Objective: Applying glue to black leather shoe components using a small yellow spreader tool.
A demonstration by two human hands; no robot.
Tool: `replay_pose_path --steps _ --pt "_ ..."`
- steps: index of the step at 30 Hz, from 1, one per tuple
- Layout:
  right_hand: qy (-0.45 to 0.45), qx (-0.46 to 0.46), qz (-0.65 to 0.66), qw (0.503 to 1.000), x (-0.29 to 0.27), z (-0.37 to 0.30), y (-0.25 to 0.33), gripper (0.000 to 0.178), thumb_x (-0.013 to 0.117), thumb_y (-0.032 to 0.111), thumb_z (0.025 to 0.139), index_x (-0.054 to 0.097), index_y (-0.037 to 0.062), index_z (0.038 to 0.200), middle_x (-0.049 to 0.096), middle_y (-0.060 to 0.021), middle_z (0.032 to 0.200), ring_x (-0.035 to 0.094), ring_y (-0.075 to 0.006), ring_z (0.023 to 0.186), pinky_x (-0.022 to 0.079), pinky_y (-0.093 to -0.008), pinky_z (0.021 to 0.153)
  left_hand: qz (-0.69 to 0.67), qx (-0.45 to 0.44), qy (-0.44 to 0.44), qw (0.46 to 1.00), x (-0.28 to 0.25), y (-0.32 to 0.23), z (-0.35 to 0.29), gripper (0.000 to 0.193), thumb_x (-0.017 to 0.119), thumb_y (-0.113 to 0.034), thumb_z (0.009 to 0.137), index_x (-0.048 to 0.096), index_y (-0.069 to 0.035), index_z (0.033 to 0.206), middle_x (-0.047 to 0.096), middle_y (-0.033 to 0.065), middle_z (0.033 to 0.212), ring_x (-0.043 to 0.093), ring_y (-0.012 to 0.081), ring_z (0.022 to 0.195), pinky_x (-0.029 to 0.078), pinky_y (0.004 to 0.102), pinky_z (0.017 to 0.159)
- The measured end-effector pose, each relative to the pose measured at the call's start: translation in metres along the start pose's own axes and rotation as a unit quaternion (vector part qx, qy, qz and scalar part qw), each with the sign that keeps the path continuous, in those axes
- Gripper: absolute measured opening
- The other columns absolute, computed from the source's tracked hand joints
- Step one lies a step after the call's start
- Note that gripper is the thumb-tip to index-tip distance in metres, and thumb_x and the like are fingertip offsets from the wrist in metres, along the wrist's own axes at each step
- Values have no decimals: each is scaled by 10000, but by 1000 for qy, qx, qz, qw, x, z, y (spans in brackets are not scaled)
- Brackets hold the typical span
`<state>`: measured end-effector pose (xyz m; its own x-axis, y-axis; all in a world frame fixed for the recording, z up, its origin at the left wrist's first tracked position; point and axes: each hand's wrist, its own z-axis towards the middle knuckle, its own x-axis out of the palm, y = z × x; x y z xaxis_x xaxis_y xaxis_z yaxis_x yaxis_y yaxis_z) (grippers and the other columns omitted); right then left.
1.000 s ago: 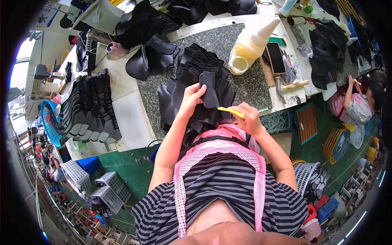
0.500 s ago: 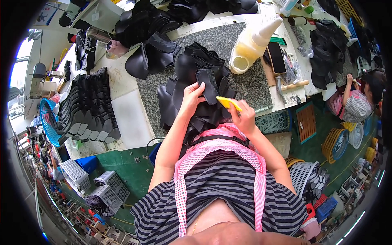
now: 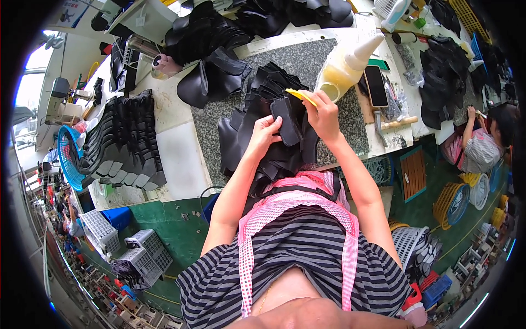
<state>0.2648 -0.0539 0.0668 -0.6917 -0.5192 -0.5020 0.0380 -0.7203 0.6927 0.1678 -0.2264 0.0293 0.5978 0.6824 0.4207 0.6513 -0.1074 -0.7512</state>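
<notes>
head view, looking down: left hand [image 3: 264, 131] lay flat, fingers together, pressing a black cut piece [image 3: 287, 119] onto the top of the pile of black pieces [image 3: 257, 126] on the grey speckled counter [image 3: 216, 129], close in front of the person's pink apron. right hand [image 3: 323, 112] was clamped around a yellow brush [image 3: 301, 96], its tip resting at the upper edge of the same piece. a large translucent glue bottle [image 3: 342, 68] with a pointed nozzle stood just beside the right hand, touching distance to the upper right. a dark phone [image 3: 376, 86] and a wooden-handled hammer [image 3: 392, 123] lay on the counter further right. a fanned row of black pieces [image 3: 123, 145] sat well apart to the left; another person [image 3: 485, 142] worked at the far right. risk, judged: the right wrist sat very near the bottle, so a wide stroke could knock it over and spill onto the phone. the held piece sat on a loose, uneven pile, so it could slide under the brush if the left hand eased its pressure, and wet adhesive could smear onto the pieces beneath. versus one second earlier: the right hand had moved up from low right of the pile, near the apron, to the piece's top edge; the left hand had stayed on the piece; bottle, phone and hammer were unchanged.
</notes>
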Motion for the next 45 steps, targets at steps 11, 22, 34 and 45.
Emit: replay_pose_path --steps 11,22,34,45 --pt "-48 135 -3 990 -86 -53 -3 115 618 50 933 690 -7 1001 648 -83 803 657 -179 665 515 -298 589 79 194 -225 952 -85 -128 -66 158 600 -244 982 600 -129 872 647 -31 772 635 61 625 518 208 496" --pt "-96 226 -8 969 -80 -49 -51 113 600 80 963 655 -18 974 642 -86 834 663 -152 670 504 -274 599 465 314 -326 761 -104 -120 25 486 656 -242 939 490 -2 1327 655 130 1021 630 224 861 528 340 770" --pt "-111 259 -68 957 -49 -43 -106 259 589 223 985 676 -16 935 693 -82 762 673 -156 645 510 -303 590 288 -44 -282 914 -138 -21 14 499 847 -298 746 669 38 1070 703 91 920 644 148 730 497 286 629" --pt "-118 345 269 892 -45 -37 -14 281 559 247 1007 641 -3 912 673 -51 710 629 -101 575 525 -244 564 147 39 -73 986 -3 -25 -35 191 552 -229 1004 637 -58 1016 627 -61 860 542 25 728 421 203 614"
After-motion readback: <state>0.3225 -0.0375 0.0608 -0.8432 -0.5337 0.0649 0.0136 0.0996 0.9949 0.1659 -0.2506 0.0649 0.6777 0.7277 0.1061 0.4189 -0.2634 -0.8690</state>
